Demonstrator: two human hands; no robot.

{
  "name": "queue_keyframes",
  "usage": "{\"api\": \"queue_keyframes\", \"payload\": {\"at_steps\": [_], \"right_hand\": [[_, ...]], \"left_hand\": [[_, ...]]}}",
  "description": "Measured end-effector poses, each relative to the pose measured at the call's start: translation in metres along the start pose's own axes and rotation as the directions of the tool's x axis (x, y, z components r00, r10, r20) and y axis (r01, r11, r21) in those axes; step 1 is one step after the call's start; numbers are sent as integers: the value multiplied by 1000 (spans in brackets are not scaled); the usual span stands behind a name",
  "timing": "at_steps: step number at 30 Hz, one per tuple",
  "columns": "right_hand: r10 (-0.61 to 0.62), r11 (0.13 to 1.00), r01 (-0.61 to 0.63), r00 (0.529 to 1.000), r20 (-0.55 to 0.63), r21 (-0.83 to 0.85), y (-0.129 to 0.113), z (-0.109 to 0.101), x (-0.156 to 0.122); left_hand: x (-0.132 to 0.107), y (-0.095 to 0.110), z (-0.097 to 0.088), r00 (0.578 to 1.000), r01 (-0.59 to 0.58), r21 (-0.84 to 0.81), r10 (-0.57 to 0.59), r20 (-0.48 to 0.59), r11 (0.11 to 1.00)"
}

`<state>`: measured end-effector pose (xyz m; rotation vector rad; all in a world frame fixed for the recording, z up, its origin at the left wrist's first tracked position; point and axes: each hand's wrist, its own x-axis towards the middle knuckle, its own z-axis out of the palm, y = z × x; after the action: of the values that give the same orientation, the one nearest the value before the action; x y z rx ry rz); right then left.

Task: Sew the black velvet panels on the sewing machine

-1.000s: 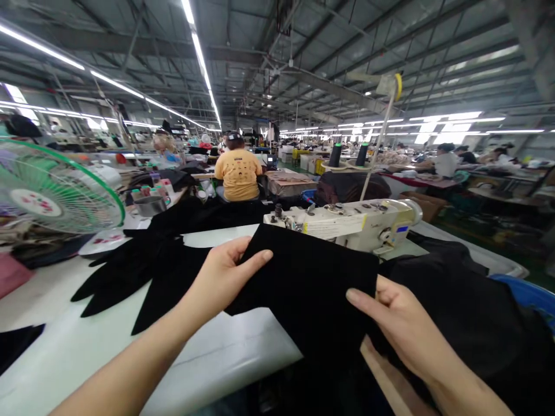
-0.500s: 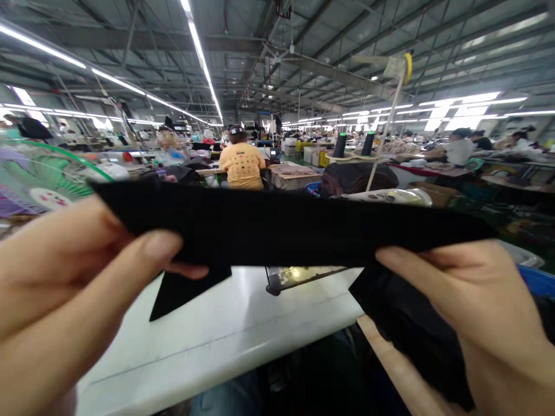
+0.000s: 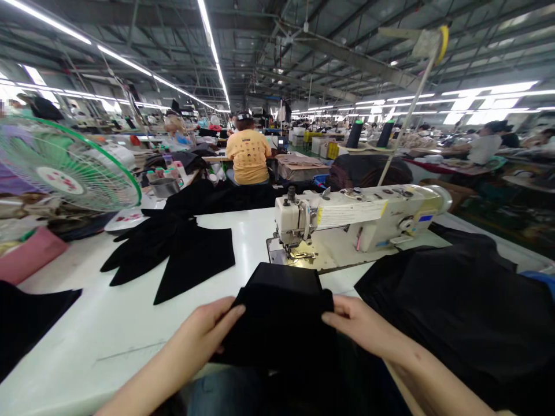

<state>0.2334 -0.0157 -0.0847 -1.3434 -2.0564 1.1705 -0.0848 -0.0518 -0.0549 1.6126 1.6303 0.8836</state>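
Observation:
A black fabric piece (image 3: 284,318) is stretched between my two hands at the front edge of the white table. My left hand (image 3: 212,326) pinches its left side between thumb and fingers. On the other side, my right hand (image 3: 351,320) grips the right edge the same way. The far end of the fabric lies on the table just in front of the sewing machine (image 3: 347,216), short of its lit needle area. Its lower part hangs toward my lap, and its near edge is hard to make out against the dark.
Black cut pieces (image 3: 195,254) lie on the left of the white table (image 3: 134,320). More black fabric (image 3: 451,312) is heaped at right. A green-rimmed fan (image 3: 69,167) stands at left. Beyond the table sits a person in a yellow shirt (image 3: 248,153). A thread stand (image 3: 407,110) rises behind the machine.
Both hands have lowered the black fabric from close before the camera down to the table edge and drawn nearer each other. The sewing machine and the cut pieces now show.

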Motion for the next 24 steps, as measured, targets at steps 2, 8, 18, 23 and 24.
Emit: {"api": "queue_keyframes", "payload": {"at_steps": [2,8,18,23,24], "right_hand": [[-24,995,7,986,-164,-101,13,4,31],[23,971,-125,895,-445,-202,32,16,78],[-22,999,31,887,-461,13,32,18,65],[16,931,138,909,-416,337,24,11,45],[52,903,135,908,-416,408,23,9,42]], "left_hand": [[37,1,8,998,-56,291,50,27,955],[112,-15,41,996,-88,498,85,29,863],[93,-21,46,995,-70,136,78,-54,988],[57,-1,35,996,83,-634,-84,29,769],[53,2,34,994,84,-725,-105,15,683]]}}
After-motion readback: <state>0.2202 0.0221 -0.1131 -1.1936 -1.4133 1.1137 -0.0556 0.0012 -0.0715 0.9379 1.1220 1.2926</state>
